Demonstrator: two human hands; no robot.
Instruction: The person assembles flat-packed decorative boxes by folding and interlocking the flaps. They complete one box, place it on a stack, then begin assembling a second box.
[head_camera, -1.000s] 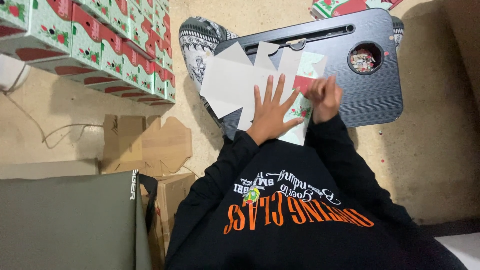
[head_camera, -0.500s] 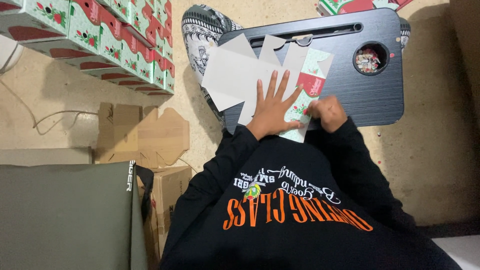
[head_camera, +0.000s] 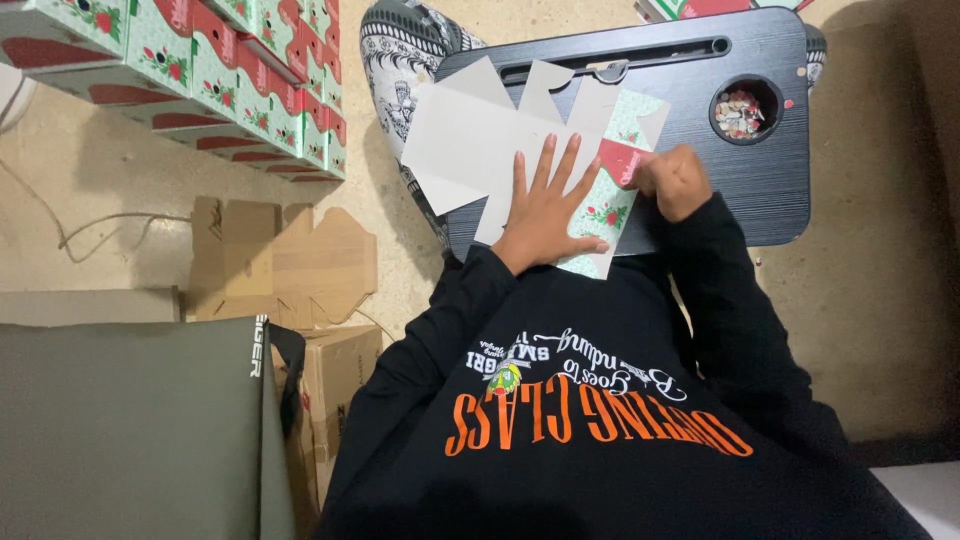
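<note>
1. Left hand fingers spread flat, palm down, pinning the box blank to the lap tray. Right hand is curled at the blank's red-and-green flap; looks like a pinch on the flap edge, but the fingertips are hidden, so I can't confirm.
2. Blank lies on the tray's left half, plain grey side up, printed side showing only where the near-right panel is turned over. Its left corner overhangs the tray edge.
3. Step in hand, as I read it: creasing that flap along its score.
4. To do it well: keep the left palm just beside the score line so the panel can't slide; fold against that edge.
5. Run the crease in one pass from the near end to the far end. Don't tear the tab.
6. Watch the overhang: it's unsupported, so any press there will tilt the blank.
7. Tray's cup hole, far right, holds small scraps; clear of the work.
8. Finished boxes are stacked well left of the tray; flat brown cardboard lies near-left on the floor.
</note>
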